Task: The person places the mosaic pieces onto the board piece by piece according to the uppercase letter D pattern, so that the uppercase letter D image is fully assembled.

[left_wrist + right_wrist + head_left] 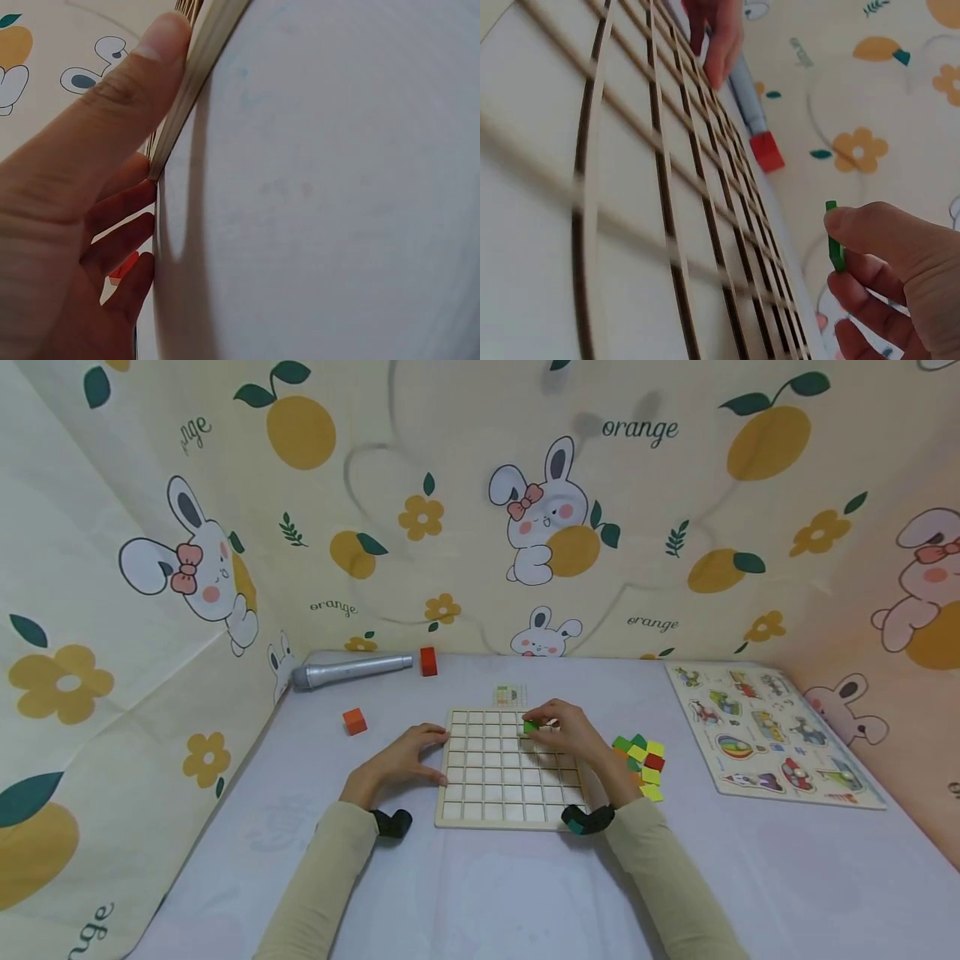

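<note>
A wooden grid board (491, 826) with white square cells lies on the table in front of me. My left hand (401, 756) rests at its left side, thumb and fingertips against the edge, as the left wrist view shows. Over the far right part of the grid, my right hand (572, 733) pinches a small green tile (836, 246) between thumb and fingers. The right wrist view shows that tile held on edge, apart from the grid bars. Part of the board's right side is hidden behind the right hand and wrist.
Right of the board lies a pile of coloured tiles (651, 777). A small pattern card (510, 695) is behind the board. A silver microphone (352, 671), a red block (428, 662) and an orange block (355, 722) lie back left. A picture puzzle board (765, 772) lies at the right.
</note>
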The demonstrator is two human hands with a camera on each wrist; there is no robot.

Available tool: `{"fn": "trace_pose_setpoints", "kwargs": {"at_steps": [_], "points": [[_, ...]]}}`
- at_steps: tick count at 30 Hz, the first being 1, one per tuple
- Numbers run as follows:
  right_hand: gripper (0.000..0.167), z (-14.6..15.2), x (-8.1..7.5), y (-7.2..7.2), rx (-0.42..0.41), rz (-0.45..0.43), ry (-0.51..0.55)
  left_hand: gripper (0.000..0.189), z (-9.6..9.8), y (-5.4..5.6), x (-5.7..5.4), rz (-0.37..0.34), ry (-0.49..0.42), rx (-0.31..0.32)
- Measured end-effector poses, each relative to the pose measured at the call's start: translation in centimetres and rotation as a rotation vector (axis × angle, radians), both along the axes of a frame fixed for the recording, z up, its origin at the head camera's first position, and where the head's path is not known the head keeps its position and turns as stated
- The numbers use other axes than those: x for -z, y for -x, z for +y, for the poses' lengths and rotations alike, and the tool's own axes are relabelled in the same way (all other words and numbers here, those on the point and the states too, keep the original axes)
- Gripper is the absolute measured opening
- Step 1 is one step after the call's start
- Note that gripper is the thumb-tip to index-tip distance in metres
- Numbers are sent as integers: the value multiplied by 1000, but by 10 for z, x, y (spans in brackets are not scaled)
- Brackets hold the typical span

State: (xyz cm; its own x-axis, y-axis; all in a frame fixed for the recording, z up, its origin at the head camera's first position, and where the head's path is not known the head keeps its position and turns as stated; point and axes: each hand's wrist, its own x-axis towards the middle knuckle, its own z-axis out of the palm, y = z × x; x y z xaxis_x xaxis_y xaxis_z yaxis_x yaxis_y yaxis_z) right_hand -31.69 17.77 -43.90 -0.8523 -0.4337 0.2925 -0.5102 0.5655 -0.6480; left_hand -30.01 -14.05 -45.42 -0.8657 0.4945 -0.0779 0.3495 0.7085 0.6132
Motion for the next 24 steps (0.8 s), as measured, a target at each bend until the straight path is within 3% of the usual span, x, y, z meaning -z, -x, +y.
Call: {"fn": "trace_pose_setpoints", "kwargs": {"at_steps": [11,19,24], "points": [[25,-45,8,9,-71,-48,13,81,0,-2,0,-18,11,-22],[26,-74,13,12,-3,-51,-21,79,1,-2,0,-17,12,-8],[23,-87,11,14,77,-18,-102,79,0,-1,-2,-4,13,-6]]}}
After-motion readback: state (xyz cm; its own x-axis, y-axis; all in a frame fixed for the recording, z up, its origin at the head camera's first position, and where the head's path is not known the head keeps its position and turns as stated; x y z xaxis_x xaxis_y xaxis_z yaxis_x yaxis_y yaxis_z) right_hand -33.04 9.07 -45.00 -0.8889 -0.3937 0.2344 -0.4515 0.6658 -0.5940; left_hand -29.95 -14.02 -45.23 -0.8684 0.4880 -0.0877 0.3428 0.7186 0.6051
